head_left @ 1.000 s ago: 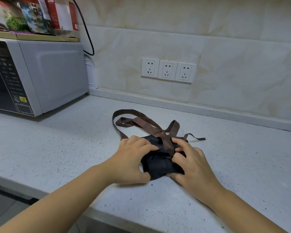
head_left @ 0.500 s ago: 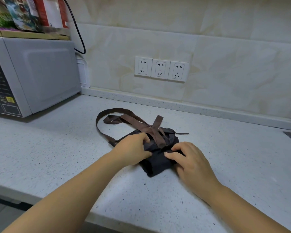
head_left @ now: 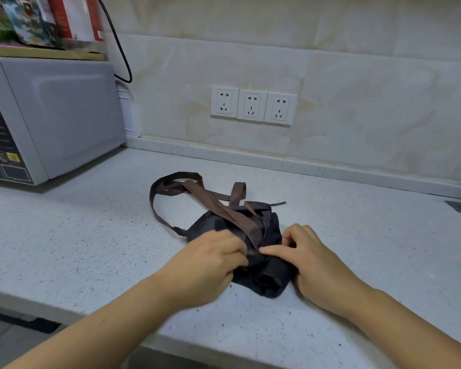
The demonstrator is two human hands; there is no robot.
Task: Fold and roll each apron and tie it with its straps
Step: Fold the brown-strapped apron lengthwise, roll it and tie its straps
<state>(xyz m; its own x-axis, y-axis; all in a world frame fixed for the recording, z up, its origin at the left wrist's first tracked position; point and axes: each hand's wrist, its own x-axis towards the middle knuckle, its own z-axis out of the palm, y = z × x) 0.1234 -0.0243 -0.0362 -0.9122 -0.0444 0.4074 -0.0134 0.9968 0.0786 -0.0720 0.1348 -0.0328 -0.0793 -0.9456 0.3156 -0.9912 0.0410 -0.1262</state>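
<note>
A white speckled countertop [head_left: 91, 235] is running along a wall of pale marbled tiles [head_left: 357, 89], which is carrying three white sockets [head_left: 252, 105] in a row. At the left a grey microwave [head_left: 51, 118] is standing on the counter, with printed packages [head_left: 37, 20] sitting on a board on top of it and a black cable [head_left: 120, 49] hanging down behind.

The dark apron [head_left: 269, 275] is lying near the counter's front edge, between the two hands, folded narrow and partly rolled. Its long axis is running from the person toward the wall, leaning slightly left, with the rolled end lying nearest the person. The brown straps [head_left: 224, 209] are crossing over the top of the bundle and trailing away toward the wall, one forming a loose loop toward the microwave.

The left hand [head_left: 208, 265] is gripping the left side of the bundle with its fingers curled tight into the cloth where a strap is passing. The right hand [head_left: 312, 259] is holding the right side, one finger reaching across the top of the roll and the others curling narrowly onto the fabric. Both hands are touching the apron and nearly meeting over it.
</note>
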